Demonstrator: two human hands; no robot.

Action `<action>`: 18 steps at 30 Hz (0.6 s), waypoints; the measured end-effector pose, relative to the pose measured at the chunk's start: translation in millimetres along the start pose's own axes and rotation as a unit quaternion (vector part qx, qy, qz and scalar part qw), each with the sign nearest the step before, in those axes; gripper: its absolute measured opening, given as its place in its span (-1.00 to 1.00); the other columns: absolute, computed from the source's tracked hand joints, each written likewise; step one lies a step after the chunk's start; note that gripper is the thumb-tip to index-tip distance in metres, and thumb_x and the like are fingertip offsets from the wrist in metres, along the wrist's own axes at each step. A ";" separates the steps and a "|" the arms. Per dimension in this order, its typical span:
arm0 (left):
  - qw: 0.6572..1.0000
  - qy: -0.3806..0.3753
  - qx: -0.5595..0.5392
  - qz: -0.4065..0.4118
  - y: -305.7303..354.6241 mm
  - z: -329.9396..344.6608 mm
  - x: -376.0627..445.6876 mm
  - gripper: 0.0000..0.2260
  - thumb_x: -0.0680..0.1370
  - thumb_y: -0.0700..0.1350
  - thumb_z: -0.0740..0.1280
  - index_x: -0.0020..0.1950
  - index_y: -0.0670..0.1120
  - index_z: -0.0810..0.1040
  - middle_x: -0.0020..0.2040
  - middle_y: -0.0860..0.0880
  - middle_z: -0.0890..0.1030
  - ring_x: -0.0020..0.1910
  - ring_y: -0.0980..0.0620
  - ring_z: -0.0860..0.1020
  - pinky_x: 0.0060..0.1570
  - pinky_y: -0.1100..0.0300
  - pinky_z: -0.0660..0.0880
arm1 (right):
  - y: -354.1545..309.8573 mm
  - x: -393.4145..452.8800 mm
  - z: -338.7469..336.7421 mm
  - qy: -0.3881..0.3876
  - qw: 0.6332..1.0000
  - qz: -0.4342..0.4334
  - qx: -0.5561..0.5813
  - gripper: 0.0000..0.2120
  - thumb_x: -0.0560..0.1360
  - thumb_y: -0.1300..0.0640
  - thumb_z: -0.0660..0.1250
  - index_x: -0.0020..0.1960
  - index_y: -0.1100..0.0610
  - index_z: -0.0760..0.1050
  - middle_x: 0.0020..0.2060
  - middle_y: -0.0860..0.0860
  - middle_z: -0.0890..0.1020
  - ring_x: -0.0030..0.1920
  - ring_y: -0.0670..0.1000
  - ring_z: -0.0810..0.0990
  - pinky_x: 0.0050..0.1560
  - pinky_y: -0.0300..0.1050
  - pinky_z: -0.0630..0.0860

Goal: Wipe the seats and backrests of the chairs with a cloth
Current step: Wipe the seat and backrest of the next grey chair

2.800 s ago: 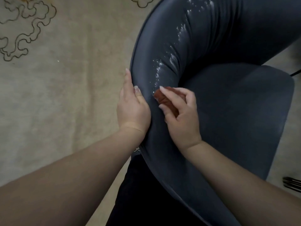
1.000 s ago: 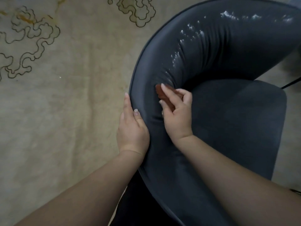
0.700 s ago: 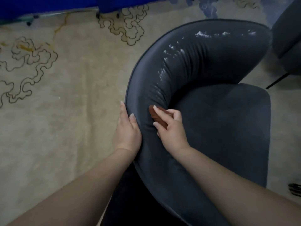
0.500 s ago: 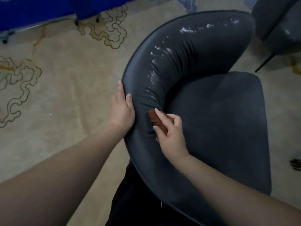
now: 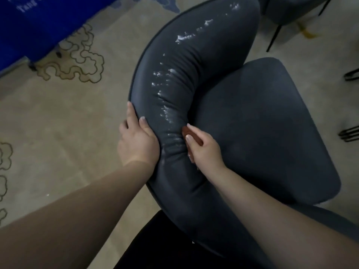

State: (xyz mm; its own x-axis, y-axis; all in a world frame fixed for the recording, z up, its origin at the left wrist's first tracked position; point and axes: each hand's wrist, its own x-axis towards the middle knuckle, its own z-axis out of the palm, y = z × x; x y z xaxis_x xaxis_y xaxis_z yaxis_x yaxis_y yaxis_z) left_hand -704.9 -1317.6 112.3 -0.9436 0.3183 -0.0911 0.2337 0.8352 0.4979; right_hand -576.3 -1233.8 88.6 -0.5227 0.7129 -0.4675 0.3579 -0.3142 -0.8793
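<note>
The reddish-brown cloth (image 5: pixel 186 133) sits bunched small against the inner face of the dark grey curved backrest (image 5: pixel 186 61), right at the crease where it meets the seat (image 5: pixel 262 131). The right hand (image 5: pixel 204 149) pinches it with curled fingers and covers most of it, so only a sliver shows; how much of the fabric actually touches the upholstery is hard to judge from here. The left hand (image 5: pixel 137 141) wraps over the outer edge of the backrest, thumb on top and fingers curled round behind, bracing the chair.

A trail of pale wet or foamy streaks (image 5: pixel 167 84) runs up along the crown of the backrest, well above the cloth and untouched by it. The main risk is that these patches get missed: the cloth is working low in the fold, and with so little of it exposed each pass covers only a narrow strip. Wadded this tight, it may also smear the residue instead of lifting it. If the left hand eases its hold, pressure from the wiping could swivel or tip the chair on the patterned beige carpet (image 5: pixel 64 121). A second grey chair (image 5: pixel 285 10) stands just beyond, near the top of the view, apparently not yet wiped.
</note>
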 end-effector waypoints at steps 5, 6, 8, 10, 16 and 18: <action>1.000 -0.002 -0.006 0.008 -1.6 1.3 -0.8 -0.54 0.63 0.12 -0.05 0.54 0.18 0.02 0.38 -0.12 0.36 0.14 -0.26 0.47 0.10 -0.08 0.37 | 20.7 -39.0 -20.5 -0.025 0.993 -0.085 -0.071 -0.65 0.51 0.20 0.41 0.18 -0.17 0.61 0.14 -0.18 0.52 -0.08 -0.19 0.61 -0.06 -0.23 0.57; 1.000 -0.002 -0.005 0.009 -1.5 1.6 -0.5 -0.54 0.63 0.11 -0.04 0.54 0.18 0.02 0.38 -0.13 0.36 0.12 -0.26 0.48 0.08 -0.08 0.38 | 23.4 -41.3 -19.8 -0.018 0.991 -0.094 -0.089 -0.65 0.50 0.19 0.42 0.18 -0.18 0.61 0.14 -0.21 0.52 0.01 -0.19 0.59 0.08 -0.22 0.55; 1.000 -0.002 -0.005 0.007 -1.7 2.1 -0.2 -0.54 0.63 0.11 -0.04 0.55 0.17 0.03 0.36 -0.15 0.37 0.09 -0.27 0.49 0.05 -0.08 0.39 | 17.7 -29.0 -8.9 0.013 0.994 -0.075 -0.081 -0.64 0.50 0.17 0.42 0.21 -0.18 0.58 0.11 -0.21 0.50 0.04 -0.18 0.56 0.16 -0.23 0.51; 1.000 -0.003 -0.007 0.005 -2.2 2.5 0.4 -0.54 0.64 0.09 -0.03 0.55 0.15 0.05 0.33 -0.15 0.39 0.07 -0.27 0.49 0.03 -0.07 0.39 | 2.3 -6.9 8.5 0.052 0.995 -0.042 -0.072 -0.64 0.52 0.15 0.39 0.27 -0.13 0.55 0.11 -0.17 0.49 0.05 -0.19 0.53 0.16 -0.39 0.45; 1.000 -0.007 -0.017 0.008 -3.6 3.0 -0.4 -0.52 0.62 0.09 -0.02 0.56 0.13 0.06 0.28 -0.13 0.41 0.04 -0.23 0.49 -0.03 0.01 0.36 | 5.1 -33.4 -7.5 -0.005 0.987 -0.118 -0.105 -0.70 0.47 0.20 0.41 0.14 -0.09 0.64 0.09 -0.17 0.53 0.02 -0.17 0.58 0.12 -0.29 0.48; 1.000 -0.008 -0.019 0.006 -2.5 1.7 -0.4 -0.50 0.60 0.11 -0.04 0.56 0.12 0.07 0.29 -0.13 0.42 0.03 -0.22 0.49 -0.07 0.04 0.32 | 10.4 -49.7 -18.5 -0.050 0.983 -0.127 -0.119 -0.68 0.44 0.21 0.43 0.09 -0.14 0.65 0.09 -0.21 0.52 0.04 -0.17 0.59 0.05 -0.37 0.48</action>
State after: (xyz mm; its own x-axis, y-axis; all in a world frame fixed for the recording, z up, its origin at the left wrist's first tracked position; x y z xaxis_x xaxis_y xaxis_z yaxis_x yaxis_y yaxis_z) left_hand -704.7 -1319.1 109.7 -0.9370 0.3352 -0.0987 0.2353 0.8140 0.5310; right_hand -532.4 -1260.9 104.4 -0.6885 0.6798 -0.2526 0.3706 0.0304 -0.9283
